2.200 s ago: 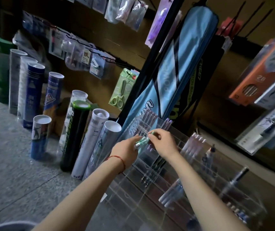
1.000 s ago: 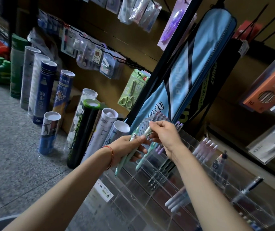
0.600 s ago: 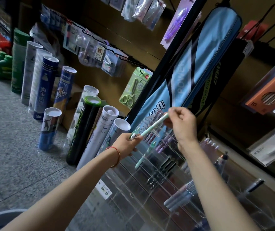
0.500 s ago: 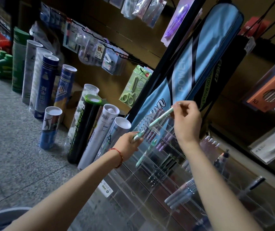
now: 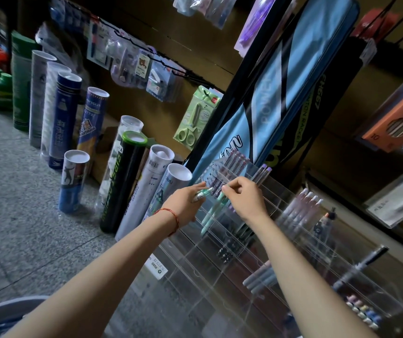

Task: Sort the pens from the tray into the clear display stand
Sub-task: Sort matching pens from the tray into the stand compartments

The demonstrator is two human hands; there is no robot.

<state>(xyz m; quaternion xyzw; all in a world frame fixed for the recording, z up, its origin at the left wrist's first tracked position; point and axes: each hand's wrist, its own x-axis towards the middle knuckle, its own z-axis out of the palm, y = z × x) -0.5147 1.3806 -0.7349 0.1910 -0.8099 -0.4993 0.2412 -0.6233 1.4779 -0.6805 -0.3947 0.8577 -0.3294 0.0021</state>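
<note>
R grip [image 5: 244, 200] lowered, pinches pen [image 5: 214, 209] — L grip [image 5: 186, 203] likewise

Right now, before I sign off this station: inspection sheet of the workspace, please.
Surface: grey speckled stone top.
Job's things: clear stand partly filled, with purple pens in the back row and pale pens further right; tray rim at bottom left, contents hidden.
Clutter: tall tubes standing beside the stand.
Grippers: left hand grips spare pens; right hand pinches the top of a mint pen angled down into a stand slot.
Cables: nothing seen.
Surroundings: blue racket bag, scissors pack, hanging packs.
</note>
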